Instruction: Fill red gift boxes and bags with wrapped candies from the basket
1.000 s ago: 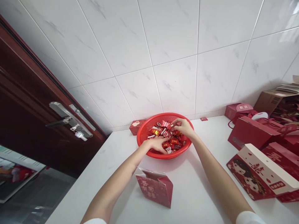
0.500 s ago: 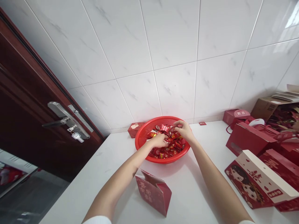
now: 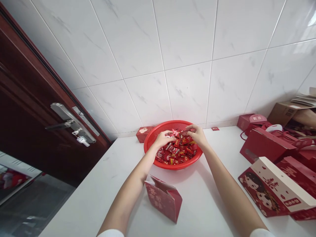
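A round red plastic basket (image 3: 172,167) holds many wrapped candies (image 3: 174,151) in red, pink and gold. My left hand (image 3: 163,139) reaches in over its left side, with thumb and fingers apart among the wrappers. At the right rim, my right hand (image 3: 198,136) curves inward, fingers and thumb spread over the candies; whether a wrapper touches its fingertips I cannot make out. In front of the basket, close to my left forearm, stands a small red paper box (image 3: 163,199) with its top open.
A small red box (image 3: 143,134) sits behind the basket by the tiled wall. A red packet (image 3: 215,129) lies right of it. Red gift boxes (image 3: 269,144) and a cardboard carton (image 3: 283,113) crowd the right. Another person's arm (image 3: 306,117) reaches into the carton. A dark door (image 3: 37,115) stands left.
My left hand has risen from deep in the candies toward the basket's back. My right hand has barely moved. Another arm has come into the carton at the right. The view shifted slightly.
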The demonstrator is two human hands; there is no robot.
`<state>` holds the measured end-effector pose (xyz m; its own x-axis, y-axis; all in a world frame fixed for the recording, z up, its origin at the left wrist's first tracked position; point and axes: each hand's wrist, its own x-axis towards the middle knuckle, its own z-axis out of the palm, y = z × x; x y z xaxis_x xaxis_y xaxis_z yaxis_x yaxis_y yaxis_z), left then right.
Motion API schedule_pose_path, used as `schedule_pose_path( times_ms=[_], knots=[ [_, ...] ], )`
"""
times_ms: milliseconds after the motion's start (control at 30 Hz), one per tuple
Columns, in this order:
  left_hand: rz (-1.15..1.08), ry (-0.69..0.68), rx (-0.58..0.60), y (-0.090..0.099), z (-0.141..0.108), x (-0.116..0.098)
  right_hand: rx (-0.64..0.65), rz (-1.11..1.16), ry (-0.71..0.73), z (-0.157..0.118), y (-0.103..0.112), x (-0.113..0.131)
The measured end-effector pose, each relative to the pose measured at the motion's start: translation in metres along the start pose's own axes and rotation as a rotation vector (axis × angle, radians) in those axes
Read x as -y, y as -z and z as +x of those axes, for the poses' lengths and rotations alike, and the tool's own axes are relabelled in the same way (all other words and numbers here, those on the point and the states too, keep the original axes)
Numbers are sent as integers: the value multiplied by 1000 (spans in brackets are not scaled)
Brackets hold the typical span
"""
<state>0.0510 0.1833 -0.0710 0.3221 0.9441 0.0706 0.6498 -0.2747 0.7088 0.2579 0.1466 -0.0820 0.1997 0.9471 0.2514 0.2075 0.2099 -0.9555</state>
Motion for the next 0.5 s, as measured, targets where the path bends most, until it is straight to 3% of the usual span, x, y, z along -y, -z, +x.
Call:
schedule_pose_path(
  times_ms=[200,500],
  knots=[
    [79,-62,53,-1,-3,-6,-20,5,6,2,1,-4],
    [406,-198,508,-28,-10,-28,-61,10,0,5,1,-8]
  ],
)
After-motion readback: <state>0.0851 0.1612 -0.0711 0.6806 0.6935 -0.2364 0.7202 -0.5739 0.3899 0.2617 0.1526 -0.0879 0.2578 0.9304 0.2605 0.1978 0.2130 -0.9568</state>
